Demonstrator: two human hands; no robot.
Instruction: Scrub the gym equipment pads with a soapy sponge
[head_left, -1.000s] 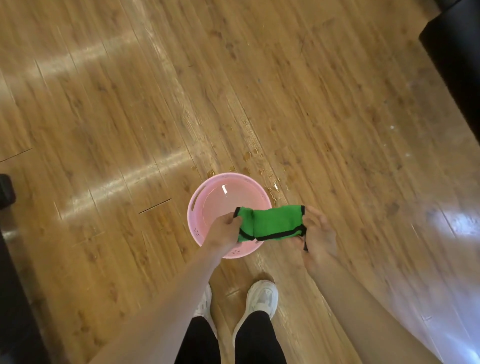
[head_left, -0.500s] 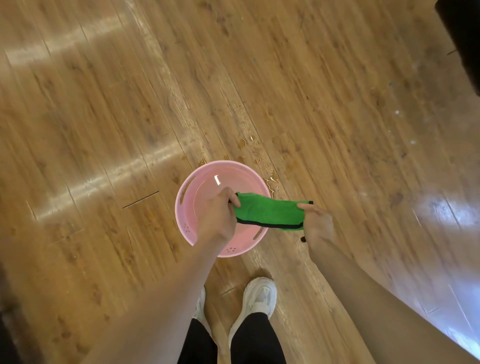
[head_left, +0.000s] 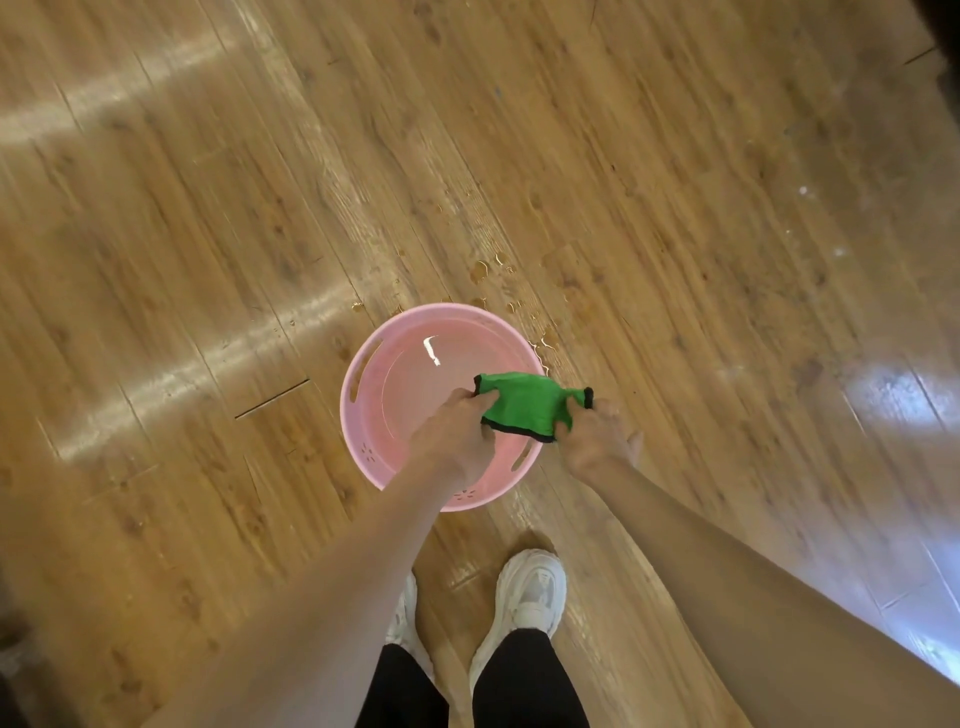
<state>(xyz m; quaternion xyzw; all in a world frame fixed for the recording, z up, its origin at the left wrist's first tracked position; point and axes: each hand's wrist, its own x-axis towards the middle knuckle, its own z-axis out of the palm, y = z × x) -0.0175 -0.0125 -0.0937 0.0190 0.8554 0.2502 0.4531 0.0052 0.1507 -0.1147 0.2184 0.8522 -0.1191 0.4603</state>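
Count: one green cloth (head_left: 524, 408), one pink basin (head_left: 363, 410), two white sneakers (head_left: 532, 587)
Writing: can't read any, honestly
Left hand (head_left: 449, 436): fingers clenched on the cloth's left end
Right hand (head_left: 597, 441): fingers bunched round the right end
Cloth: middle of frame, stretched between both hands above the basin's right rim
Floor (head_left: 675, 208): wood, water drops just above the basin

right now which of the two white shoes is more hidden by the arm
The left shoe: the left forearm crosses over it, leaving only a sliver showing, while the right shoe is in nearly full view.
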